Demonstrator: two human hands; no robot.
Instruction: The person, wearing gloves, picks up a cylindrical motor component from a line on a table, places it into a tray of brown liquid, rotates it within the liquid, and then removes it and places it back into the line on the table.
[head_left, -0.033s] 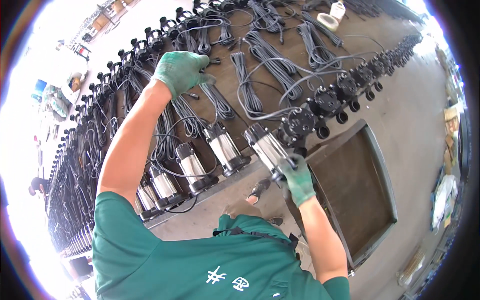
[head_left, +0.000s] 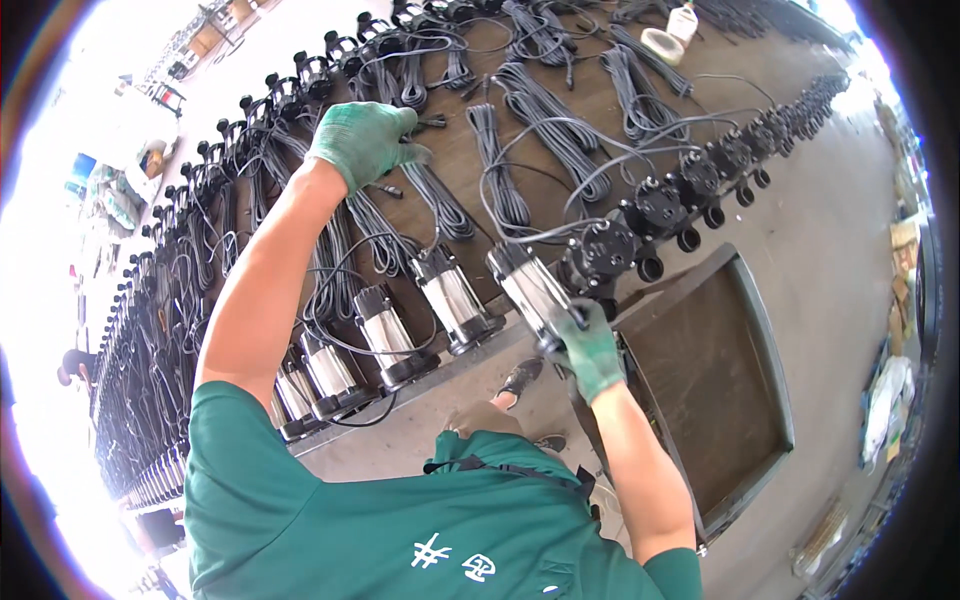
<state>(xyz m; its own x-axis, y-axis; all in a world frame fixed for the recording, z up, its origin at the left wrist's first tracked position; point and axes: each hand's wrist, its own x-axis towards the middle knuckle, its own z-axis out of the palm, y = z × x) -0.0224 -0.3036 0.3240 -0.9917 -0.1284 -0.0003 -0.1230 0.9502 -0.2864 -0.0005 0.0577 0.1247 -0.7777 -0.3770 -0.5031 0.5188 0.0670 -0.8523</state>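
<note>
My left hand [head_left: 365, 148], in a green glove, is closed at the upper end of a bundled grey cable [head_left: 440, 203]. A dark cable end [head_left: 430, 122] sticks out beside its fingertips. My right hand [head_left: 590, 348], also gloved in green, is closed around the near, black end of a silver-and-black cylindrical pump [head_left: 530, 285]. This pump is tilted at the table edge. To its left lies another silver pump [head_left: 450, 297], with a further one [head_left: 385, 330] beyond it. The fingers of my right hand are partly hidden behind the pump's end.
Coiled grey cables [head_left: 555, 130] cover much of the brown table [head_left: 445, 135]. Black pump ends [head_left: 660, 205] line its right edge, and more pumps stand along the far left. An empty-looking metal-rimmed cart [head_left: 715, 390] stands at right. A tape roll [head_left: 662, 45] and white bottle [head_left: 682, 22] lie far back.
My right hand has shifted slightly up and left at the pump's end. My left hand keeps its place on the cable.
</note>
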